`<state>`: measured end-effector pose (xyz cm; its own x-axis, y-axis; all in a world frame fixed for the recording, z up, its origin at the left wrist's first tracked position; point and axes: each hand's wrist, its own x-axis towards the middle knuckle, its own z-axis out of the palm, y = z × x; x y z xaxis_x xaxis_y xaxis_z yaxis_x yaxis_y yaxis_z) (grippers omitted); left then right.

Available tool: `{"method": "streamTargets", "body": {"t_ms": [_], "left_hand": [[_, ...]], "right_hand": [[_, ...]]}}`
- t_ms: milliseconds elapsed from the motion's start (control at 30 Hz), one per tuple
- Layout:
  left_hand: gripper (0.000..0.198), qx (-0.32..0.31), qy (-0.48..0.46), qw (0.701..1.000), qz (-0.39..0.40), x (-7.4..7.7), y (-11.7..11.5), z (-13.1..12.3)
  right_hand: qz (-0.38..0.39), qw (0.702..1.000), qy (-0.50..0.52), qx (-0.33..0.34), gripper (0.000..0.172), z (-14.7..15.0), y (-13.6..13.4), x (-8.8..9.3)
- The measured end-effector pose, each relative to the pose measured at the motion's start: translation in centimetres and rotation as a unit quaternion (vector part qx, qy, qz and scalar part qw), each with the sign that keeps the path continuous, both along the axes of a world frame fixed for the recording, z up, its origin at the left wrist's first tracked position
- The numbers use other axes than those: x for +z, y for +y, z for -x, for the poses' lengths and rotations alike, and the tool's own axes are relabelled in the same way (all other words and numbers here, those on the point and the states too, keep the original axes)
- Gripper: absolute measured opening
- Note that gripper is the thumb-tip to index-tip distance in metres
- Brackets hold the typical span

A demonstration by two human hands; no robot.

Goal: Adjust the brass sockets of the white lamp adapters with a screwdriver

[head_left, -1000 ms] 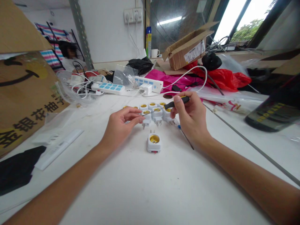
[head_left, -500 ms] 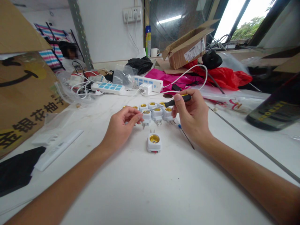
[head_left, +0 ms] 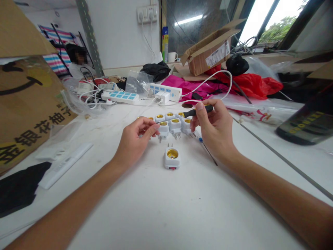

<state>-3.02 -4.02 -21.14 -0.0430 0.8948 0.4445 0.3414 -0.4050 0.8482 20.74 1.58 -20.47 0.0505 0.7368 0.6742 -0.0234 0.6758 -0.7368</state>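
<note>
A screwdriver (head_left: 193, 113) with a black and yellow handle is held level in my right hand (head_left: 214, 126), thumb and fingers round the handle. Its thin shaft points left, and its tip meets the pinched thumb and fingers of my left hand (head_left: 139, 137); anything small between them is hidden. Below, a white plug-in lamp socket (head_left: 172, 162) with a gold threaded inside and a red switch sits alone on the table. Behind the hands stand several more such lamp sockets (head_left: 175, 129), partly covered by my left hand. Another thin screwdriver (head_left: 208, 152) lies beside my right wrist.
Power strips (head_left: 120, 97) and tangled white cables lie across the back of the white table (head_left: 166, 208). A large cardboard box (head_left: 28, 86) stands left, near a black sheet (head_left: 20, 189). A dark bottle (head_left: 301, 128) is at right. Farther back, a person (head_left: 76, 57) is partly visible.
Both hands and the screwdriver keep nearly the same pose. The view has shifted very slightly, and the lamp sockets stay in place.
</note>
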Motion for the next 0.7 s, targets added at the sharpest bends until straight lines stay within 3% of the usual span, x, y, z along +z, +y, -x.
{"method": "streamTargets", "body": {"t_ms": [700], "left_hand": [[0.019, 0.004, -0.003, 0.999, -0.032, 0.31, -0.14, -0.21]], "right_hand": [[-0.002, 1.0, 0.008, 0.0, 0.047, 0.23, -0.04, -0.04]]}}
